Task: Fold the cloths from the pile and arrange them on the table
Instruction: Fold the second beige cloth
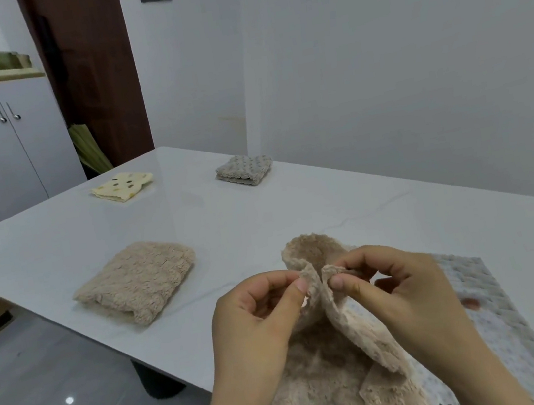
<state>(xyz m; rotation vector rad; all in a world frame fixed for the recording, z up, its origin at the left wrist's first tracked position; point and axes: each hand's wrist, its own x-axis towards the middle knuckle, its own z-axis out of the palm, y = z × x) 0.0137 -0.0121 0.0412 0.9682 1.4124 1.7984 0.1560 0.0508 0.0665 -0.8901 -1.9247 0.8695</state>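
In the head view, the left hand (pixel 257 311) and right hand (pixel 400 290) each pinch the upper edge of a beige, fluffy fleece cloth (pixel 324 360) between thumb and fingers. They hold it raised over the near edge of the white glossy table (pixel 260 210), on top of a pale dotted waffle-textured cloth (pixel 482 308). It looks light, limp and soft, so it should drape freely and is best gripped at its corners. Its lower hem is cut off at the frame's bottom and partly hidden by the wrists, so I cannot tell where those corners lie.
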